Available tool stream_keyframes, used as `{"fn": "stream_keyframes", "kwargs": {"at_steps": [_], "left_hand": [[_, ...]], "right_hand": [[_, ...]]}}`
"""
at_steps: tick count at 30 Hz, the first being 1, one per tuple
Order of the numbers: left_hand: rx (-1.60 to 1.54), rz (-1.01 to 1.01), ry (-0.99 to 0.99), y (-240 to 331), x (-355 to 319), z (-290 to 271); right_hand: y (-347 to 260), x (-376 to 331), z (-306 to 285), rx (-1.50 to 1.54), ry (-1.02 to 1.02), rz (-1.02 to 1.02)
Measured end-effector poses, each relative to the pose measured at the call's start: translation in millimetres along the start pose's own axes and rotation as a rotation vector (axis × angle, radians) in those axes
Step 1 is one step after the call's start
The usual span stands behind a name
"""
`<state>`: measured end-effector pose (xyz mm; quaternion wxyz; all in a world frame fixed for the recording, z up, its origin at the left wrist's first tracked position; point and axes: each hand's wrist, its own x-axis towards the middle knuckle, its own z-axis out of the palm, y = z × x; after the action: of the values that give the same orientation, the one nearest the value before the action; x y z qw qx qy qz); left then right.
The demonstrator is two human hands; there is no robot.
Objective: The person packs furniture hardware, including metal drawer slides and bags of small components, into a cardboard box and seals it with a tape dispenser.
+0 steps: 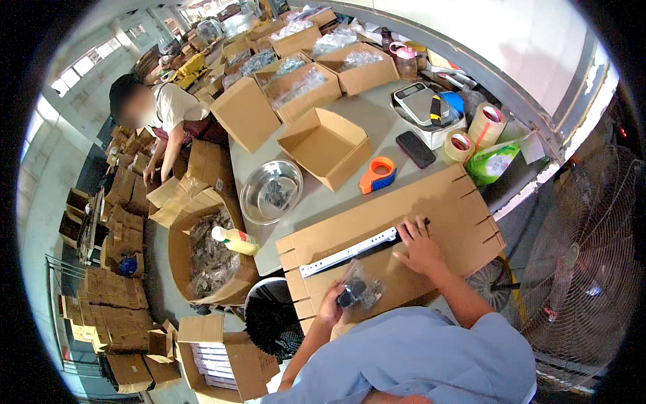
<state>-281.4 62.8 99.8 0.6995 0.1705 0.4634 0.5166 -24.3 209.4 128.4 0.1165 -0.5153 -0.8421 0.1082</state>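
My left hand is closed on a clear plastic bag with dark, rounded parts inside, near the front edge of a flattened cardboard sheet. A long white metal rail, like a drawer slide with holes along it, lies slantwise across that sheet. A dark strip runs along the rail's near side. My right hand rests at the rail's right end, palm down with fingers spread. The fingers cover that end, and a small black piece shows beyond their tips.
An orange and blue tape dispenser, a phone, a steel bowl and an open carton lie past the sheet. Tape rolls stand right. A large fan is at far right. A co-worker bends over boxes at left.
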Motion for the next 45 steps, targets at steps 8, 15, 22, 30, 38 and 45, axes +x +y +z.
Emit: {"fn": "stream_keyframes", "kwargs": {"at_steps": [8,15,22,30,38,45], "left_hand": [[-0.058,-0.010,-0.130,6,20,30],[-0.208,-0.080,-0.272,6,17,43],[-0.204,-0.136,-0.231,15,18,58],[0.053,-0.184,0.011,-16,43,32],[1.147,0.291,0.292,37,40,31],[1.088,0.540,0.425,112,78,9]], "right_hand": [[-55,-15,-18,0.624,-0.350,-0.248],[-52,-31,7,0.893,-0.417,-0.249],[-38,-37,13,0.833,0.062,-0.375],[23,-24,-9,1.250,-0.250,0.142],[-4,-62,-10,0.361,-0.659,-0.265],[21,-29,-61,0.756,-0.486,-0.202]]}}
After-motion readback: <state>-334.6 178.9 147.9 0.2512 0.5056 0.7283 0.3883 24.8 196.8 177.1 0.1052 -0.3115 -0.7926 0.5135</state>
